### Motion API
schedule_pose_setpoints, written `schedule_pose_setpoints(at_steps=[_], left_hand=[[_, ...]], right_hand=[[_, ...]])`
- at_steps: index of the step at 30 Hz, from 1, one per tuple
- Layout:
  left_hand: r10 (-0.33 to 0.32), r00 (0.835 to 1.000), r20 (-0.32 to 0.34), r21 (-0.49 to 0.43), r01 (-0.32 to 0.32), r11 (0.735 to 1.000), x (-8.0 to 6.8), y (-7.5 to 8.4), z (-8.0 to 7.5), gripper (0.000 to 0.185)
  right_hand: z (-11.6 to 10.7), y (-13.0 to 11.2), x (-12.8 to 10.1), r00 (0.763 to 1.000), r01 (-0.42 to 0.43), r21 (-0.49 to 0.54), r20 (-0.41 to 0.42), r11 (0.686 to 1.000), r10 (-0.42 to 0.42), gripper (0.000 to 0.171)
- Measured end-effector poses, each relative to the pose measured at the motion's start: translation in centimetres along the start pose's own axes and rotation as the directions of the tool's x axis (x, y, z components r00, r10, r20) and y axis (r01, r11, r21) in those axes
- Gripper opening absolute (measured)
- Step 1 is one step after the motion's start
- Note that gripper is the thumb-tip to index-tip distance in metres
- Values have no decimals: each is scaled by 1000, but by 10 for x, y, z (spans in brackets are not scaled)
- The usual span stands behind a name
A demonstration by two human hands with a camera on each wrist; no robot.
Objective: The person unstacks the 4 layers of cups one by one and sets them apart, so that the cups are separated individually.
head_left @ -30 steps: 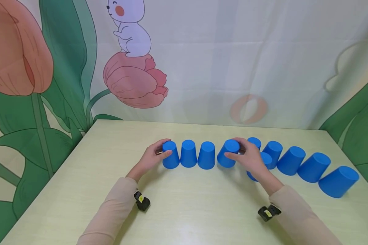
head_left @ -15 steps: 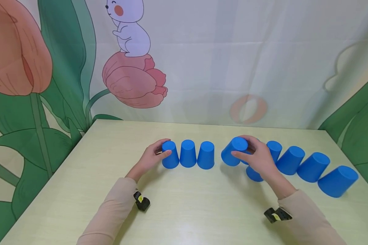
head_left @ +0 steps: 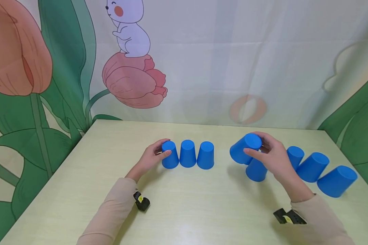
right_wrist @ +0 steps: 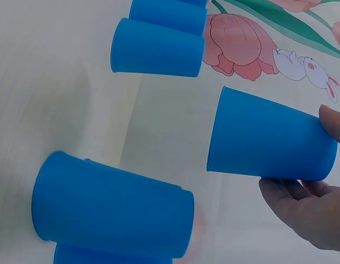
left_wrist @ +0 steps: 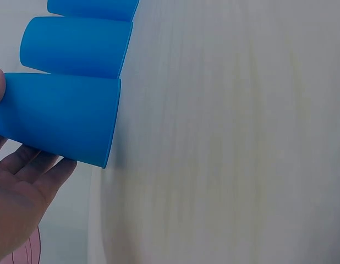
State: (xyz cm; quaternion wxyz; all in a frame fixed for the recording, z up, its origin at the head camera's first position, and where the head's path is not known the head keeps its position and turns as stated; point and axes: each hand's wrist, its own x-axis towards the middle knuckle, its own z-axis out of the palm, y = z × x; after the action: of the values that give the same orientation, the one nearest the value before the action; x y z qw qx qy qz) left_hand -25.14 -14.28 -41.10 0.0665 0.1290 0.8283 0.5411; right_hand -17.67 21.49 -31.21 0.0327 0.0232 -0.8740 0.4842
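Observation:
Three upturned blue cups stand in a row left of the table's middle. My left hand point(head_left: 158, 151) grips the leftmost cup point(head_left: 170, 156), which the left wrist view shows as the nearest cup point(left_wrist: 60, 118), fingers point(left_wrist: 27, 165) under its side. My right hand point(head_left: 265, 151) holds another blue cup point(head_left: 244, 149) tilted above the table; in the right wrist view this cup point(right_wrist: 269, 142) hangs mouth-left with fingers point(right_wrist: 302, 206) below it. Another cup point(head_left: 256, 170) stands just under my right hand.
More upturned blue cups point(head_left: 312, 166) run in a line to the right, the last one point(head_left: 337, 181) near the table's right edge. The pale wooden table point(head_left: 184, 211) meets a flower-printed backdrop point(head_left: 135, 81) at the far side. Small black devices sit at both wrists.
My right hand has lifted its cup off the table next to the row, carried it right and up, and tilted it. The left hand and its cup have stayed put.

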Motion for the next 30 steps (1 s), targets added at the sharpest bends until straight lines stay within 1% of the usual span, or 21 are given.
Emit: schedule_pose_setpoints(at_steps=[5, 15, 24, 25, 30], left_hand=[[1, 1000, -2, -2, -1, 1000, -1, -1, 0, 51], [7, 1000, -2, -4, -7, 1000, -1, -2, 1, 50], [4, 1000, 0, -6, -4, 1000, -1, -1, 1, 50], [3, 1000, 3, -7, -3, 1000, -3, 4, 1, 50], [3, 1000, 8, -5, -3, 1000, -3, 6, 0, 51]], right_hand=[[-7, 0, -4, 1000, 24, 11, -14, 1000, -24, 69], [-22, 3, -12, 999, 35, 12, -34, 999, -34, 67], [-38, 11, -17, 997, 4, -44, -76, 999, -7, 69], [-39, 13, -18, 997, -2, -48, -80, 999, -2, 69], [-47, 18, -19, 995, -17, -54, -95, 998, 12, 71]])
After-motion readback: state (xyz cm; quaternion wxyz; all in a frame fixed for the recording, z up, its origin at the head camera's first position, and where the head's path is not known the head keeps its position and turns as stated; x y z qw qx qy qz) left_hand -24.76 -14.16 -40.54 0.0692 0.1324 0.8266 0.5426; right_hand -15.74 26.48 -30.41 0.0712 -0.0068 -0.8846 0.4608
